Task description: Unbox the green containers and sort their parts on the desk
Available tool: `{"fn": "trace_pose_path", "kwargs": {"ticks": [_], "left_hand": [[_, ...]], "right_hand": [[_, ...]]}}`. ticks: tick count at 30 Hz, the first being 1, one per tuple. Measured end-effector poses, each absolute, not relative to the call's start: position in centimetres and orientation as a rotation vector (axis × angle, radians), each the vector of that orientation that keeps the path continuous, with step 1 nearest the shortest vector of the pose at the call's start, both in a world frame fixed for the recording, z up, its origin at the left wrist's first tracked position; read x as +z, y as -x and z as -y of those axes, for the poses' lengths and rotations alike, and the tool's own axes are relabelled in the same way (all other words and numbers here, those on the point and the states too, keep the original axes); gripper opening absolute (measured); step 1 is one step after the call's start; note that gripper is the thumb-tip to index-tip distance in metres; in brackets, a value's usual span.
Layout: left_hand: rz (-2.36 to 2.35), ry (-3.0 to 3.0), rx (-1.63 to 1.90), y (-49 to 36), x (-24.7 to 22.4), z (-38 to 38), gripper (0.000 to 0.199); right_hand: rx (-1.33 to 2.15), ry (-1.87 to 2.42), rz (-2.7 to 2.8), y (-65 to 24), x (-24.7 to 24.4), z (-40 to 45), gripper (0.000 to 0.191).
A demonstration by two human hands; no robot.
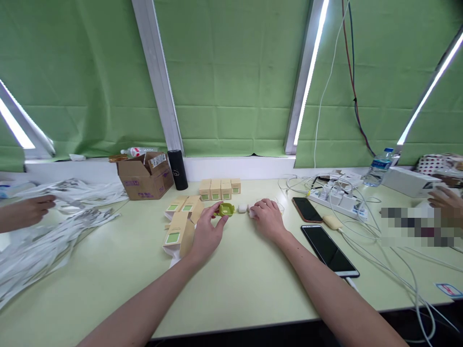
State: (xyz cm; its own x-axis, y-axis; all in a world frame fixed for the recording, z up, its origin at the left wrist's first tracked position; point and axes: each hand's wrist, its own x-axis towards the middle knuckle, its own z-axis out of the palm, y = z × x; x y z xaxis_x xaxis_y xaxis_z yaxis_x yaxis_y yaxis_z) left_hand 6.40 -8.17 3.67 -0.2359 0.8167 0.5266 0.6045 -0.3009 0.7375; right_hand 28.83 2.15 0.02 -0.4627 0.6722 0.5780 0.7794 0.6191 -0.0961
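Between thumb and fingers, my left hand (211,228) grips a small yellow-green plastic case (226,209) just above the table. My right hand (266,217) rests low over the table with its fingers closed on a small white piece (251,212), partly hidden by the fingertips. A small white cylindrical part (242,208) lies between the two hands. Left of my left hand are opened tan boxes (180,231) with green labels. Several small tan boxes (216,189) stand in a row behind the hands.
A cardboard box (144,179) and black cylinder (177,169) stand at the back left. White strips (54,231) and a person's hand (31,212) are far left. Phones (330,250), cables, a power strip (338,200) and a bottle (379,167) occupy the right; another person's hand (445,198) is beyond.
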Motion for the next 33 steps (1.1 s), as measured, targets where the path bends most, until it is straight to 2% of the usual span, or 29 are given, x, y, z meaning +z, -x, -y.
{"fn": "trace_pose_path", "kwargs": {"ticks": [10, 19, 21, 27, 30, 33], "left_hand": [[-1.728, -1.780, 1.548, -6.4, 3.5, 8.1, 0.042], [-1.700, -1.768, 1.560, -6.3, 3.6, 8.1, 0.043], [-1.650, -1.745, 1.570, -6.3, 3.6, 8.0, 0.043], [-1.383, -1.678, 1.706, -6.5, 3.9, 8.1, 0.046], [-1.270, -1.671, 1.771, -6.7, 4.1, 8.2, 0.044], [-1.210, -1.663, 1.810, -7.0, 4.1, 8.4, 0.043]], "right_hand": [[-0.242, 1.136, 2.273, -28.9, 0.5, -1.8, 0.030], [-0.216, 1.063, 2.084, -28.8, 1.3, -1.3, 0.047], [-0.207, 0.994, 1.977, -28.8, 1.8, -1.1, 0.043], [-0.185, 0.684, 1.803, -27.6, 2.2, 0.5, 0.015], [-0.148, 0.518, 1.860, -26.5, 2.0, 1.7, 0.016], [-0.119, 0.385, 1.886, -25.6, 2.1, 3.0, 0.030]]}}
